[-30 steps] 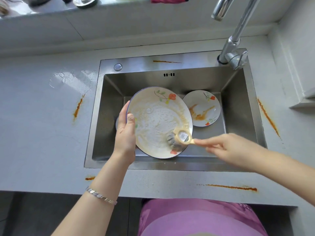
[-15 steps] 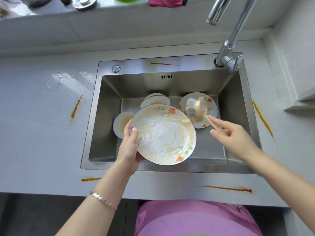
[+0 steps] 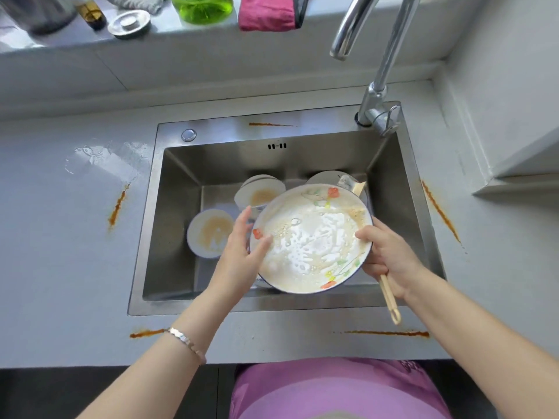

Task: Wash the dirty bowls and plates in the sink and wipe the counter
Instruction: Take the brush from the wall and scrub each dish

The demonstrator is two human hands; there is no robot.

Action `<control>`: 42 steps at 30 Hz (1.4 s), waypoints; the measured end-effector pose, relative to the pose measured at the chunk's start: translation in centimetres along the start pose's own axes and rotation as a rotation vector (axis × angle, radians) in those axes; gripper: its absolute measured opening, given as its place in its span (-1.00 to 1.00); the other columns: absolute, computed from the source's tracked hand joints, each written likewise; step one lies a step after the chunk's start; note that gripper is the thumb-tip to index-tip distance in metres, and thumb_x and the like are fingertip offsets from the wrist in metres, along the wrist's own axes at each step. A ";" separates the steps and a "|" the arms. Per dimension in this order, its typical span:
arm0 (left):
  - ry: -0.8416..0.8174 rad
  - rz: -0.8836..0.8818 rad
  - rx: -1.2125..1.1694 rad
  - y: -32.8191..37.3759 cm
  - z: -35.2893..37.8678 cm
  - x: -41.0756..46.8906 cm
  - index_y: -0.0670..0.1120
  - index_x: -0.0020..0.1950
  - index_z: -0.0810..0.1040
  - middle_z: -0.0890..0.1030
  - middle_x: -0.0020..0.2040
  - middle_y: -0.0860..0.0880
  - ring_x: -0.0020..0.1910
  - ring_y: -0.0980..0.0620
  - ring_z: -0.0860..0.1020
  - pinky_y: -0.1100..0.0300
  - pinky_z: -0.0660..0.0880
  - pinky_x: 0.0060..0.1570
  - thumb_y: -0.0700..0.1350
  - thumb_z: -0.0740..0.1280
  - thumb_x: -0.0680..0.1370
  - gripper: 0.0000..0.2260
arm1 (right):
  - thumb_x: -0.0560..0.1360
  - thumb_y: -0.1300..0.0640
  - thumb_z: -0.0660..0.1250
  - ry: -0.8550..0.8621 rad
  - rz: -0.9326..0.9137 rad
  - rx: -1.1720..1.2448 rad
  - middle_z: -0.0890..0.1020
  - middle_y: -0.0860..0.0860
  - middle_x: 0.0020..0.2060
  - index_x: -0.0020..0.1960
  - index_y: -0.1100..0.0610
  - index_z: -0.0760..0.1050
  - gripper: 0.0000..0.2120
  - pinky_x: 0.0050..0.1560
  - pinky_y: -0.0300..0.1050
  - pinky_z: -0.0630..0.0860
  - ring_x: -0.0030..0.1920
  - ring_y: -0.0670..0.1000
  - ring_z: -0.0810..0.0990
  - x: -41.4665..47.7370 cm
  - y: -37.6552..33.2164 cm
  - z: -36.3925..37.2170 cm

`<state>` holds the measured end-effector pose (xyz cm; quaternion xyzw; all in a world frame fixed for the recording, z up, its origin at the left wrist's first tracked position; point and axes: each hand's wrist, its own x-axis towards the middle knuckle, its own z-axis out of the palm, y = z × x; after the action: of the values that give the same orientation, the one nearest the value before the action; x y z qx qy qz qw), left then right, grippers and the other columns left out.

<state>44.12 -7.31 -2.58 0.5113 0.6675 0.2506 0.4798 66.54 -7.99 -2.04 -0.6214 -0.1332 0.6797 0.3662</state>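
Observation:
A large flowered plate [image 3: 311, 237], covered in white foam and brown residue, is held level over the steel sink [image 3: 181, 164]. My left hand [image 3: 242, 252] holds its left rim, thumb on top. My right hand [image 3: 390, 258] grips the right rim together with the wooden handle of a dish brush [image 3: 390, 300]; the brush head [image 3: 348, 182] sticks out beyond the plate's far edge. Two dirty bowls [image 3: 208, 234] [image 3: 260, 192] lie in the sink to the left. A small plate [image 3: 326, 176] shows behind the big one, mostly hidden.
The faucet [image 3: 378, 95] rises at the sink's back right corner. Orange sauce streaks [image 3: 118, 207] [image 3: 441, 213] [image 3: 387, 333] mark the grey counter, with a water puddle [image 3: 102, 155] at the left. The ledge behind carries a pink cloth [image 3: 266, 12], a green bottle [image 3: 205, 7] and a metal strainer [image 3: 130, 22].
The brush has left the plate's face. My right hand moved to the plate's right rim and now grips it with the brush handle. The plate went from tilted upright to level.

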 end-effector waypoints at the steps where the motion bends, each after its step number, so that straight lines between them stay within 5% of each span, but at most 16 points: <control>1: -0.042 0.150 0.144 -0.3 0.0 -0.3 0.09 0.48 0.18 0.33 0.33 0.15 0.29 0.21 0.34 0.32 0.32 0.20 0.09 0.29 0.52 -0.44 | 0.47 0.29 0.19 0.042 -0.005 -0.009 0.48 0.12 -0.25 0.16 0.04 0.51 -0.68 -0.67 -0.35 0.09 -0.55 -0.12 0.21 0.0 -0.2 -0.1; 4: -0.190 0.610 0.537 -1.1 0.8 -1.3 0.01 0.40 0.37 0.42 0.35 0.09 0.33 0.17 0.34 0.21 0.24 0.35 0.23 0.32 0.38 -0.37 | 0.44 0.31 0.17 0.111 0.017 -0.017 0.38 0.02 -0.38 0.06 0.06 0.53 -0.71 -0.68 -0.37 0.06 -0.64 -0.15 0.15 -0.1 -1.1 0.0; 7: -0.050 1.000 0.703 -1.9 1.9 -0.4 -0.02 0.21 0.47 0.64 0.11 -0.02 0.14 0.06 0.51 0.13 0.41 0.19 -0.05 0.44 0.34 -0.55 | 0.41 0.32 0.16 0.110 0.077 0.009 0.30 0.00 -0.43 -0.19 0.12 0.42 -0.87 -0.66 -0.39 0.00 -0.64 -0.16 0.12 -0.5 -2.6 0.3; 11: 0.244 1.130 0.533 0.4 1.6 1.2 -0.01 0.07 0.51 0.70 -0.19 -0.02 -0.23 0.04 0.64 0.18 0.54 -0.35 -0.26 0.51 0.24 -0.55 | 0.43 0.25 0.19 0.066 0.133 0.080 0.41 -0.02 -0.57 -0.16 0.16 0.38 -0.98 -0.72 -0.40 0.03 -0.69 -0.17 0.15 -1.0 -5.1 0.7; 14: 0.310 1.203 0.498 2.5 1.1 1.9 0.01 0.05 0.50 0.67 -0.31 0.01 -0.32 0.10 0.55 0.22 0.48 -0.41 -0.25 0.46 0.23 -0.57 | 0.49 0.06 0.24 -0.002 0.154 0.097 0.56 0.11 -0.51 -0.02 0.11 0.45 -0.85 -0.75 -0.43 0.07 -0.69 -0.20 0.13 -0.9 -6.6 0.8; 17: 0.331 1.025 0.476 4.5 1.0 1.6 0.03 0.07 0.47 0.66 -0.31 0.00 -0.31 0.02 0.50 0.30 0.45 -0.38 -0.12 0.38 0.28 -0.63 | 0.49 -0.18 0.24 0.045 0.042 0.026 0.60 0.20 -0.25 0.22 0.01 0.45 -0.61 -0.73 -0.43 0.08 -0.69 -0.18 0.11 -0.7 -7.3 0.1; 20: 0.273 0.533 0.307 6.3 0.2 0.5 0.10 0.08 0.49 0.58 -0.21 0.20 -0.16 0.12 0.48 0.49 0.39 -0.23 -0.09 0.44 0.22 -0.55 | 0.57 -0.04 0.19 0.156 -0.255 -0.190 0.52 0.11 -0.36 0.36 -0.11 0.37 -0.64 -0.68 -0.39 0.11 -0.66 -0.17 0.16 -1.2 -6.8 -1.2; 22: 0.237 0.373 0.234 6.5 -0.5 0.2 0.22 0.02 0.43 0.50 -0.19 0.32 -0.17 0.27 0.46 0.55 0.36 -0.21 -0.04 0.42 0.17 -0.55 | 0.59 0.08 0.17 0.132 -0.430 -0.342 0.45 0.00 -0.44 0.35 -0.16 0.37 -0.65 -0.64 -0.39 0.19 -0.65 -0.18 0.21 -2.0 -6.3 -1.7; 25: 0.212 0.323 0.203 6.4 -0.9 -0.1 0.29 -0.08 0.40 0.51 -0.20 0.32 -0.19 0.45 0.46 0.51 0.37 -0.22 -0.04 0.41 0.15 -0.58 | 0.59 0.16 0.16 0.012 -0.641 -0.676 0.43 -0.17 -0.56 0.25 -0.28 0.37 -0.62 -0.43 -0.45 0.24 -0.55 -0.16 0.30 -3.8 -4.8 -0.6; 28: 0.191 0.287 0.153 6.2 -0.8 -0.4 0.23 -0.08 0.45 0.56 -0.26 0.29 -0.23 0.42 0.49 0.52 0.39 -0.25 -0.11 0.44 0.16 -0.58 | 0.57 0.17 0.21 -0.162 -0.787 -0.912 0.52 -0.01 -0.46 0.24 -0.37 0.33 -0.55 -0.41 -0.37 0.26 -0.52 -0.12 0.26 -5.7 -2.7 1.2; 30: 0.189 0.287 0.119 6.1 -0.9 -0.4 0.22 -0.12 0.47 0.58 -0.27 0.31 -0.25 0.40 0.50 0.54 0.38 -0.24 -0.15 0.45 0.15 -0.59 | 0.56 0.17 0.23 -0.208 -0.849 -1.024 0.62 -0.06 -0.37 0.20 -0.45 0.30 -0.50 -0.31 -0.35 0.42 -0.43 -0.15 0.49 -5.9 -2.3 1.8; 33: 0.185 0.275 0.144 5.8 -1.1 -0.5 0.17 -0.06 0.47 0.56 -0.24 0.25 -0.24 0.40 0.50 0.53 0.40 -0.24 -0.15 0.51 0.18 -0.57 | 0.58 0.13 0.20 -0.081 -0.686 -0.977 0.56 -0.23 -0.49 0.15 -0.46 0.34 -0.57 -0.18 -0.13 0.50 -0.43 -0.15 0.49 -4.1 -4.3 1.3; 36: 0.179 0.250 0.152 5.4 -0.9 -0.7 0.19 -0.06 0.46 0.56 -0.25 0.25 -0.24 0.39 0.50 0.50 0.43 -0.24 -0.08 0.43 0.12 -0.57 | 0.58 0.15 0.19 -0.144 -0.663 -0.963 0.52 -0.20 -0.55 0.24 -0.31 0.39 -0.61 -0.34 -0.38 0.39 -0.53 -0.13 0.35 -4.8 -4.5 2.2; 39: 0.179 0.241 0.106 5.2 -1.0 -0.8 0.22 -0.17 0.47 0.58 -0.28 0.31 -0.29 0.36 0.51 0.50 0.41 -0.26 -0.14 0.43 0.13 -0.62 | 0.57 0.17 0.20 -0.291 -0.717 -1.005 0.66 -0.03 -0.37 0.22 -0.37 0.34 -0.56 -0.43 -0.32 0.31 -0.52 -0.06 0.35 -7.0 -3.4 3.0; 42: 0.178 0.292 0.143 5.2 -1.4 -1.4 0.23 -0.14 0.45 0.57 -0.27 0.26 -0.24 0.39 0.50 0.53 0.40 -0.24 -0.25 0.53 0.21 -0.53 | 0.59 0.18 0.17 -0.082 -0.586 -0.943 0.44 -0.32 -0.64 0.28 -0.23 0.39 -0.62 -0.39 -0.36 0.28 -0.55 -0.23 0.41 -4.3 -4.8 1.4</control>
<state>45.21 -6.54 2.81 0.6114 0.6420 0.3140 0.3397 66.69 -7.14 4.51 -0.6279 -0.6043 0.4400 0.2168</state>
